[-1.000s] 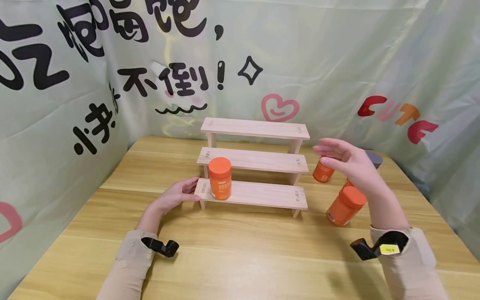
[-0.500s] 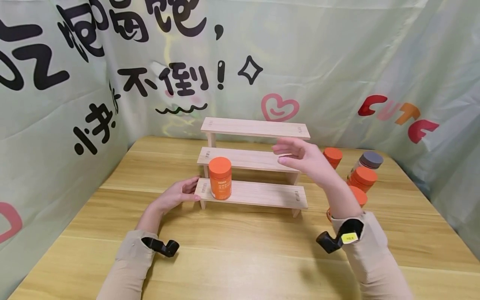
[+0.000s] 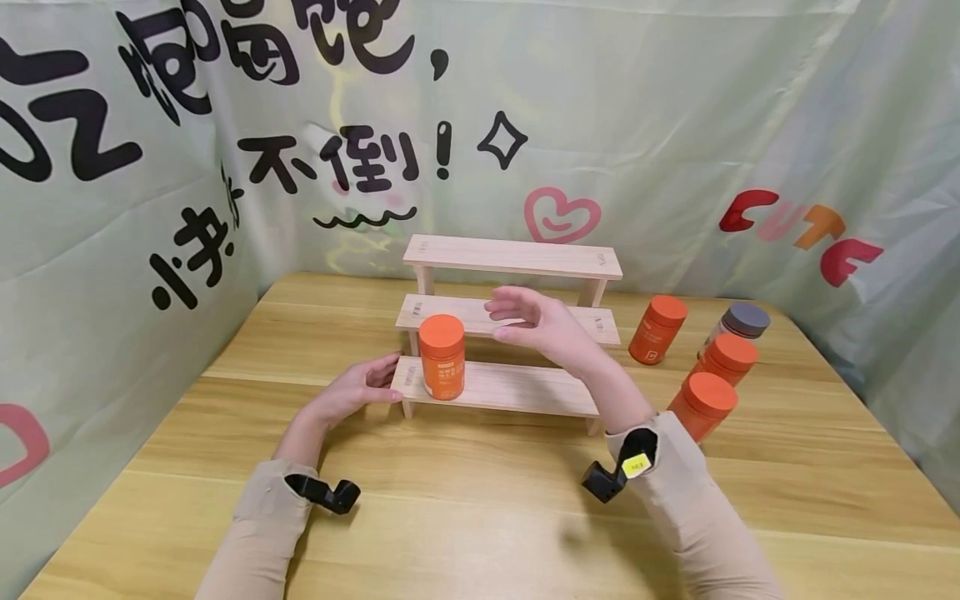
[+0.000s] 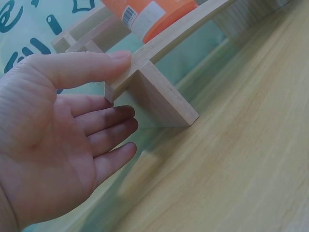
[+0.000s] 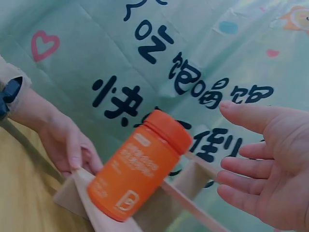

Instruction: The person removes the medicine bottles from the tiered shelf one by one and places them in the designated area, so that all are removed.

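Observation:
A three-step wooden display shelf (image 3: 525, 388) stands on the table. Its lowest step bears an orange pill bottle (image 3: 442, 358), upright near the left end. My left hand (image 3: 352, 390) holds that end of the step, thumb (image 4: 116, 65) on top and index finger at the edge below, the other fingers loosely extended. In the air before the middle step is my right hand (image 3: 543, 327), with nothing in it. The right wrist view shows its thumb and fingers (image 5: 248, 169) apart, beside the orange bottle (image 5: 140, 166).
Right of the shelf stand several more bottles: an orange one (image 3: 657, 332) by the shelf, two more orange ones (image 3: 727, 357) (image 3: 703, 406) in a row, and one with a grey-blue lid (image 3: 745, 319). A printed cloth (image 3: 645, 125) hangs behind the wooden table (image 3: 450, 517).
My right hand has moved left from above the bottles on the right to the shelf's middle, bringing those bottles into view. The left hand and the bottle on the shelf have stayed put.

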Demonstrator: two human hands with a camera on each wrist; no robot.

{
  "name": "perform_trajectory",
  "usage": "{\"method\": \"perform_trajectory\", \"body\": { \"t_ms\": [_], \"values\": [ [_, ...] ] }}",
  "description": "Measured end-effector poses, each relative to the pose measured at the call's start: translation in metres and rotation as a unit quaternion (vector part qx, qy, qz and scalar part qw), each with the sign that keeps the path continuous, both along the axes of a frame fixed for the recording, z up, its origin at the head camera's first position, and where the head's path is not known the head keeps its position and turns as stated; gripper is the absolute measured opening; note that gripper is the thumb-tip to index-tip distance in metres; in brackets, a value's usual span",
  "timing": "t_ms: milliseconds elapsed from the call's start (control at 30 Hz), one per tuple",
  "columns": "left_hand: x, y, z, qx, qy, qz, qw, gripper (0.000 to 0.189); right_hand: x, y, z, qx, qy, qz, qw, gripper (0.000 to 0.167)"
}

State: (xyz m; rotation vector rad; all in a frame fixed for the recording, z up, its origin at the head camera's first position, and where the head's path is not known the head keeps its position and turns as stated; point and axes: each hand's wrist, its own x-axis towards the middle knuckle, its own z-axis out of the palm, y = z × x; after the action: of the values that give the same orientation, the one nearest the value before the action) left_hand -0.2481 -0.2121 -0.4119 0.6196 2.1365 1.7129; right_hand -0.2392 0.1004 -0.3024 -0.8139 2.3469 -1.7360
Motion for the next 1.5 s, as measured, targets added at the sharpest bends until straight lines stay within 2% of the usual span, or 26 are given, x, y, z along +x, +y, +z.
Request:
{"method": "perform_trajectory", "body": {
  "t_ms": [467,967,1500],
  "values": [
    [-0.001,0.006,0.002,-0.015,0.007,-0.004,0.9999,0.081,-0.002,-0.034,-0.024,-0.021,-0.031,0.033,0.9987,0.060],
    [-0.001,0.005,0.002,-0.011,0.006,0.000,0.9999,0.081,0.000,-0.051,-0.034,0.007,-0.020,0.001,0.9998,0.063],
    [0.001,0.001,0.001,-0.015,0.008,0.004,0.9999,0.081,-0.001,-0.056,-0.037,0.041,0.031,-0.030,0.9983,0.057]
  ]
}}
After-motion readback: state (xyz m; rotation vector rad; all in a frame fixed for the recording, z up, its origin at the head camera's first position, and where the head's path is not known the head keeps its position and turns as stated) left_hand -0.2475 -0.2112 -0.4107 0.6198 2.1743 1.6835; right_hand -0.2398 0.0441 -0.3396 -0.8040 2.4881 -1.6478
